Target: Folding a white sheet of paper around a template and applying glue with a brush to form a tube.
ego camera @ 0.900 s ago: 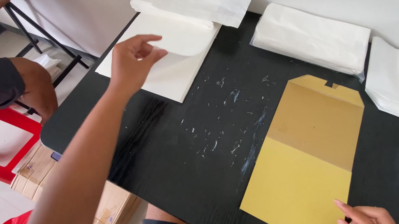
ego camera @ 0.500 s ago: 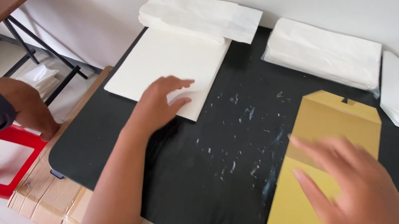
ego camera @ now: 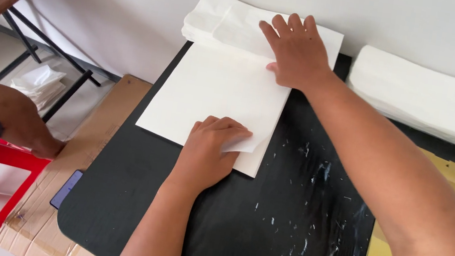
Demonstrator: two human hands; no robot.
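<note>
White paper sheet point(ego camera: 218, 93) on the black table point(ego camera: 259, 236), long axis running 6 to 12 o'clock: left hand point(ego camera: 208, 152) pinches its near corner, right hand point(ego camera: 294, 50) presses flat at 12 o'clock, hands apart.

The left hand point(ego camera: 208, 152) lies palm down, fingers curled with the tips bent under, forearm running straight back toward the body. The right hand point(ego camera: 291, 50) lies flat, fingers spread and pointing away, well beyond the left grip, its forearm stretched diagonally.
</note>
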